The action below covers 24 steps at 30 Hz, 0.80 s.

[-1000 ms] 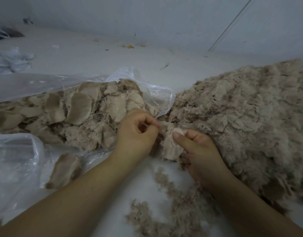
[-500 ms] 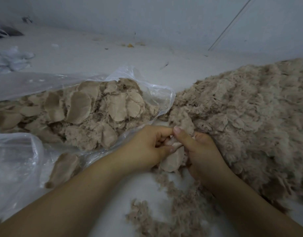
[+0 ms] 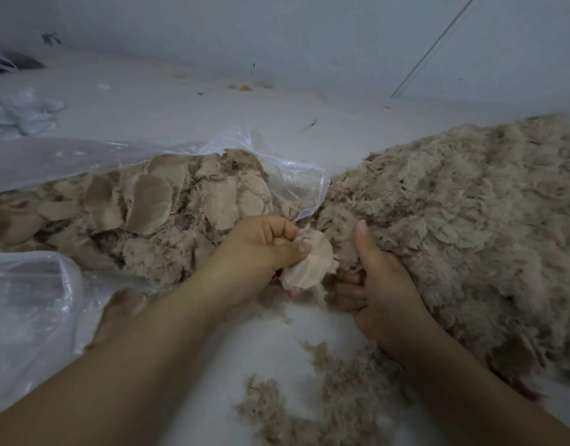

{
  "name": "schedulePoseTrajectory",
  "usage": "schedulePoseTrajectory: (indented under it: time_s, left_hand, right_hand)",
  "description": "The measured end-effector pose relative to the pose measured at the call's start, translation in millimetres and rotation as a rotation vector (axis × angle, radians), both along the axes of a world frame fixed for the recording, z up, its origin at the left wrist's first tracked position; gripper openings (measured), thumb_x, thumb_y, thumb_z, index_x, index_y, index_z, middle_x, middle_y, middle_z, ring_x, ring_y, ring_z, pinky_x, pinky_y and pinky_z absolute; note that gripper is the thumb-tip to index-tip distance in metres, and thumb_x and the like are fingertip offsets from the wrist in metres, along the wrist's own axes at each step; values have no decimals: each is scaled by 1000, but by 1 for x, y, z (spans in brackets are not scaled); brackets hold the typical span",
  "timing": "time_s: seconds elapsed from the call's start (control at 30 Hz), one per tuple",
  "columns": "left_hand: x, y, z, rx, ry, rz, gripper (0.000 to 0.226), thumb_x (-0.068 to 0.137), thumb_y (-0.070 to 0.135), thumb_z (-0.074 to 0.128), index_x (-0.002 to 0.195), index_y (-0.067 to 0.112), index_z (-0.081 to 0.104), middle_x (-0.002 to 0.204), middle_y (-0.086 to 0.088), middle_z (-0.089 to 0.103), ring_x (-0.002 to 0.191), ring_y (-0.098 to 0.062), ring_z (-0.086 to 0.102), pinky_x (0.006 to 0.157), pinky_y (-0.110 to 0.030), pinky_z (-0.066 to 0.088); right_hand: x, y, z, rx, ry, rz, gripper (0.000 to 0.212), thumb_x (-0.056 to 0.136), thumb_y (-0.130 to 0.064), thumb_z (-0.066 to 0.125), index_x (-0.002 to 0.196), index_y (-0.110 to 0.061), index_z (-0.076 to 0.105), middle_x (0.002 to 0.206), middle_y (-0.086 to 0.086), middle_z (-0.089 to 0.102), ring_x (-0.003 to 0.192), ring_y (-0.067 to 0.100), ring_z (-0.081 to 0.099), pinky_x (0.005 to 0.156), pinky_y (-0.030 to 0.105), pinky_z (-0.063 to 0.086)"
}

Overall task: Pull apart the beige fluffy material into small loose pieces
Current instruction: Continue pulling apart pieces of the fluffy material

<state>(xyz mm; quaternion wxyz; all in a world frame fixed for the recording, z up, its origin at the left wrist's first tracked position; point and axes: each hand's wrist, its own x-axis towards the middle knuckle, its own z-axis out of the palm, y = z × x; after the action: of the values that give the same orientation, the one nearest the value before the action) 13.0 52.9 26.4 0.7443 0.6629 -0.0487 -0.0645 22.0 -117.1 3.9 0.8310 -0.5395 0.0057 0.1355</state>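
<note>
Change: our hands were pressed together on one piece half a second ago; now we have drawn them apart, and the piece has stayed with the left.
Left hand (image 3: 261, 249): we pinch a flat beige piece (image 3: 309, 263) between thumb and curled fingers.
Right hand (image 3: 383, 291): thumb raised, fingers curled below it; we cannot tell whether they hold any fluff.
Beige piece: between our hands, above the pale table (image 3: 277, 342).
Loose pile (image 3: 464, 220): shredded fluff heaped at our right, touching the right hand.
Plastic bag (image 3: 296, 175): clear, open, at our left, full of flat beige pads (image 3: 151, 204).
Scraps (image 3: 335, 391): loose tufts on the table near us.
</note>
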Motion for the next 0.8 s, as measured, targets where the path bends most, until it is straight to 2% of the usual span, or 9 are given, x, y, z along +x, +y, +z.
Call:
schedulePoseTrajectory:
  time_s: [0.1, 0.17, 0.23, 0.33, 0.47, 0.53, 0.67, 0.8]
  left_hand:
    - [-3, -4, -1, 17, 37, -54, 12, 90, 1, 61, 78, 3, 58, 58, -18, 60, 37, -22, 54, 35, -24, 45]
    - [-4, -7, -2, 72, 32, -66, 13, 93, 7, 61, 81, 5, 58, 58, -13, 63, 41, -24, 54, 39, -28, 46]
    - [-5, -10, -3, 137, 24, -39, 18, 94, 18, 62, 82, 6, 60, 58, -11, 63, 43, -25, 52, 41, -27, 45]
    - [-4, -15, -3, 172, -12, 66, 23, 95, 16, 59, 74, 9, 59, 53, -7, 56, 40, -17, 47, 38, -20, 37]
    - [-3, -15, -5, 112, 4, 207, 32, 97, 9, 55, 67, -1, 56, 44, -5, 46, 30, -12, 37, 33, -15, 28]
    - [-2, -15, -6, 143, 11, 249, 35, 98, 12, 54, 70, -9, 54, 41, -5, 45, 27, -15, 35, 32, -15, 27]
    - [2, -7, -5, 268, 50, 275, 35, 102, 16, 46, 72, 0, 55, 42, -11, 54, 27, -21, 43, 34, -17, 30]
    - [2, -2, -5, 423, 126, 151, 31, 97, 8, 48, 67, 7, 57, 50, -12, 60, 37, -23, 50, 39, -22, 38]
  right_hand:
    - [-7, 1, 1, -75, -173, 85, 36, 78, -47, 66, 55, -20, 68, 43, -8, 50, 32, 1, 39, 34, 15, 30]
    - [-9, 2, 1, -101, -211, 104, 22, 76, -31, 68, 70, -10, 74, 54, 3, 66, 41, 7, 57, 39, 17, 43]
    - [-8, 0, 0, -146, -220, 110, 21, 74, -26, 69, 70, -6, 75, 60, 13, 69, 45, 14, 62, 43, 21, 48]
    - [-7, 1, -2, -175, -233, 98, 23, 75, -22, 65, 54, -13, 70, 43, -4, 55, 32, 1, 43, 35, 13, 34]
    - [-4, 1, -4, -196, -219, 67, 22, 74, -26, 66, 60, -11, 69, 41, -6, 37, 35, 4, 24, 38, 14, 25]
    - [-3, 0, -5, -173, -192, 54, 22, 75, -26, 65, 63, -8, 68, 42, -5, 33, 36, 5, 21, 38, 15, 23]
    - [-2, -1, -4, -74, -126, 25, 28, 83, -25, 61, 59, -9, 61, 46, -2, 26, 39, 6, 16, 38, 17, 19]
    - [0, 0, -5, -12, -100, -15, 37, 96, -16, 52, 60, -8, 55, 46, -3, 26, 38, 5, 17, 38, 15, 17]
